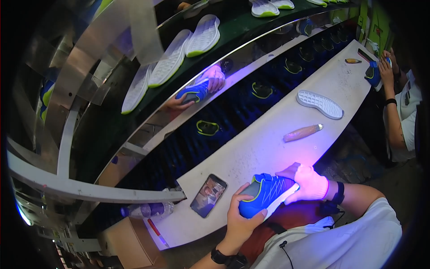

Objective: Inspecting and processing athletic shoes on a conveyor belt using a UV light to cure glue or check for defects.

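Observation:
A blue sneaker point(268, 190) with yellow-green collar trim and a white sole lies tilted between my two hands, above the table's near edge. My bare left hand point(239, 217) is wrapped round its heel, the thumb along the lower side. At the toe end, my right hand point(310, 183), in a pale glove lit pink, grips the front and the sole edge. Its fingertips curl over the upper. A grey lining or insert fills the shoe's opening. Just beyond the shoe, a tool with a light handle point(303, 133) rests on the table beside a loose white sole point(320, 104).
A phone point(208, 195), a red pen-like tool point(157, 233) and a plastic bottle point(148, 209) are at the left. Dark shoes point(208, 127) line a trough behind the table point(251, 145); white soles point(172, 56) lie on a belt above. At right, a co-worker point(401, 107) handles another shoe.

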`<state>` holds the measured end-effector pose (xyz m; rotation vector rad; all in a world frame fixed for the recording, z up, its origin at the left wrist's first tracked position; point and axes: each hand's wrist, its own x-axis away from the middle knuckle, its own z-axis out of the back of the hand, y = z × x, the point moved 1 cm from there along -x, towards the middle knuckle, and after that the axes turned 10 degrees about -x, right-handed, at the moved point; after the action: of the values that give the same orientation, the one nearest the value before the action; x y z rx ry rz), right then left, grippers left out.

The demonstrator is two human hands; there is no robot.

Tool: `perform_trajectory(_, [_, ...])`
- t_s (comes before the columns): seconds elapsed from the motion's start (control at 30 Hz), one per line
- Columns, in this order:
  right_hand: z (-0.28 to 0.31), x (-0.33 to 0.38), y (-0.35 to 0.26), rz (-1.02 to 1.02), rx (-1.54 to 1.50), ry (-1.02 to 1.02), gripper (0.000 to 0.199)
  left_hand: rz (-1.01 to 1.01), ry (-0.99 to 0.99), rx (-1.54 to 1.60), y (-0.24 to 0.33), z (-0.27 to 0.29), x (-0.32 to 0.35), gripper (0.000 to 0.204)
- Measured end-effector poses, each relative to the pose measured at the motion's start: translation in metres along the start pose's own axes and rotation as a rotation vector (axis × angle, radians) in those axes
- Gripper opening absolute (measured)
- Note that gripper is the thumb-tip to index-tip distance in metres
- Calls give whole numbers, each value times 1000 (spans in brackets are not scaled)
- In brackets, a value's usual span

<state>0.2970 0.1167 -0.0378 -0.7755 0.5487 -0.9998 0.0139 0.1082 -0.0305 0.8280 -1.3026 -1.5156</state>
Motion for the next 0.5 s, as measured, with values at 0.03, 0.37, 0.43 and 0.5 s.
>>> perform_trajectory(0.03, [0, -1, 1, 2, -25, 5, 95, -22, -13, -41, 2, 2, -2, 52])
perform_trajectory(0.37, [-4, -30, 51, 262, -213, -83, 97, -14, -52, -209, 14, 11, -21, 49])
perform_trajectory(0.43, [-7, -32, 54, 274, -276, -44, 96, 37, -42, -328, 19, 12, -23, 54])
perform_trajectory(0.5, [-9, -33, 57, 242, -280, -54, 95, 72, -34, -262, 22, 11, -24, 54])
